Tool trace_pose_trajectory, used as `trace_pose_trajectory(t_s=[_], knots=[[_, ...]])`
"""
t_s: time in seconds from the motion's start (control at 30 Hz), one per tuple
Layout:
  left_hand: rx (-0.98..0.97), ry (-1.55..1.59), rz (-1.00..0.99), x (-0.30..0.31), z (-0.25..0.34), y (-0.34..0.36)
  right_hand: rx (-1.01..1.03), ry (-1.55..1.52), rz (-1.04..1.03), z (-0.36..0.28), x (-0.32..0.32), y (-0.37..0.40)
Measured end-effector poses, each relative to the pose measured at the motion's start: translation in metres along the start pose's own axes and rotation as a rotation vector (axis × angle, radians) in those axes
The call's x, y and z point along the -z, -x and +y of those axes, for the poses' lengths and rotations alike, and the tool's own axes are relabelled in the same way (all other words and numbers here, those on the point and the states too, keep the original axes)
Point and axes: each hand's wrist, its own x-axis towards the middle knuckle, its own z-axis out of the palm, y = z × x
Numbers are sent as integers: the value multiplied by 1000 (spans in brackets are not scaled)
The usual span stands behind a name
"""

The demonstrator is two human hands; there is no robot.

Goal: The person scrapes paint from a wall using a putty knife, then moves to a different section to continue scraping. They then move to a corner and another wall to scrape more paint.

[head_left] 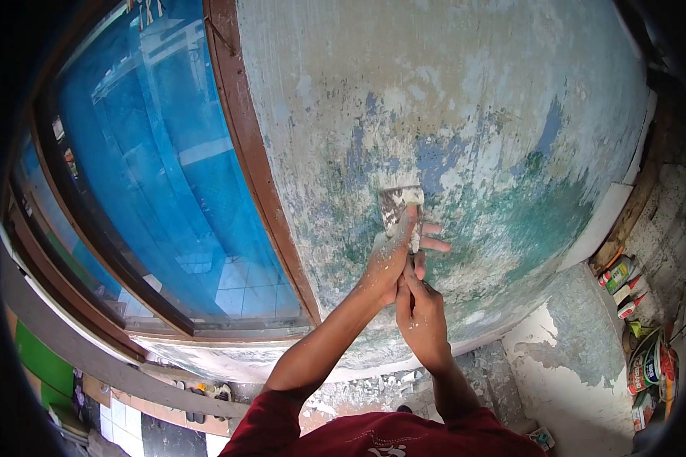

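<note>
A paint scraper (395, 206) with a wide, flat, dusty blade lies against the peeling wall (503, 183). My left hand (391, 263) is on the scraper just below the blade. One digit lies up along the blade, and other fingers stick out to the right of it. My right hand (423, 320) is closed lower down, around the scraper's handle, which is mostly hidden by both hands. Pale dust and flakes cover my left hand and wrist. Patches of green, blue and white paint show on the wall around the blade.
Left of the wall is a brown-framed window (251, 167) with blue panes. Paint flakes (358, 394) litter the ground below. Bottles (620, 274) and a paint can (648, 365) stand at the right. Shoes (219, 392) lie at the lower left.
</note>
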Motion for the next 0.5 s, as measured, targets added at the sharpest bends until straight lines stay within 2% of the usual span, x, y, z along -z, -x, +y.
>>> trace_pose_trajectory(t_s=[0.2,0.4,0.5], knots=[[-52,12,-11,-8,15,-4,-44,-49,-12,-15,9,-20],[39,21,-6,-2,-2,3,-34,-44,-2,-4,1,-1],[21,-4,-5,-5,4,0,-59,-53,-14,-9,5,-8]])
